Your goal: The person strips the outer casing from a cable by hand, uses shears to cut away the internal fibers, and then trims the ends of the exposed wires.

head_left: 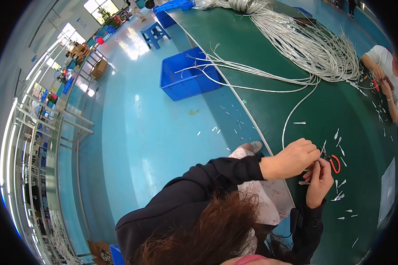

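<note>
My left hand [294, 158] is closed over the near table edge, around a white cable [288, 121] that runs down to it from a larger bundle. Its fingertips meet those of my right hand [320, 182], which is pinched together at the same spot. The fingers hide most of the cable's end there. A pair of cutters with red-orange handles [336, 164] lies just beyond my fingertips, partly covered by them. Several small whitish scraps [339, 196] are scattered on the green table beside my right hand.
A big coil of silvery-white cables [305, 51] covers the table's far part, with loose ends hanging over a blue crate [188, 75] on the floor. A co-worker's hands [380, 79] work at the right edge. A blue stool [154, 34] stands further off. A clear plastic bag [387, 192] lies right.
</note>
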Action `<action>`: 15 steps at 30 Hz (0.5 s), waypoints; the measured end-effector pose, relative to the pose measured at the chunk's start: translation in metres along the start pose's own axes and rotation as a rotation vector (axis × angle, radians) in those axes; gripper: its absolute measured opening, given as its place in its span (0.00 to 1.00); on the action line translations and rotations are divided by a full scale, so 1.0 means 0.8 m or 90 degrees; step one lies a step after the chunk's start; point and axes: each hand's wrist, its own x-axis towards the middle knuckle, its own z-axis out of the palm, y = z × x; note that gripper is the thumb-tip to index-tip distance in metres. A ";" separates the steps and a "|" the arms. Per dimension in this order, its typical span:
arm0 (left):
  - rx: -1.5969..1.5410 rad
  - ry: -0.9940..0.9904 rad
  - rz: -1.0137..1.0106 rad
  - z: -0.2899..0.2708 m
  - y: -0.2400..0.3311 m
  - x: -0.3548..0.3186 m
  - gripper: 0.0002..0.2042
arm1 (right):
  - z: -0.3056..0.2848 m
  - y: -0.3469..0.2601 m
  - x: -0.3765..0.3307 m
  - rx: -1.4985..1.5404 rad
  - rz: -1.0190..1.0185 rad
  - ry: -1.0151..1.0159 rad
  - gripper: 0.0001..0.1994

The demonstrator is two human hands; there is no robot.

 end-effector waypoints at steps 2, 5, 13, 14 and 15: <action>-0.076 -0.024 -0.011 -0.014 -0.005 0.002 0.05 | -0.005 0.005 0.002 -0.182 -0.158 0.009 0.05; -0.223 -0.074 -0.030 -0.032 -0.006 0.000 0.05 | -0.009 0.000 0.000 -0.300 -0.267 -0.004 0.07; -0.908 -0.223 -0.433 -0.040 0.017 0.001 0.09 | -0.011 0.001 -0.003 -0.378 -0.437 0.005 0.10; -0.978 -0.232 -0.473 -0.040 0.018 0.000 0.09 | -0.008 -0.001 -0.002 -0.384 -0.445 0.013 0.10; -1.050 -0.236 -0.510 -0.036 0.016 -0.002 0.10 | -0.006 -0.001 -0.001 -0.391 -0.455 0.019 0.10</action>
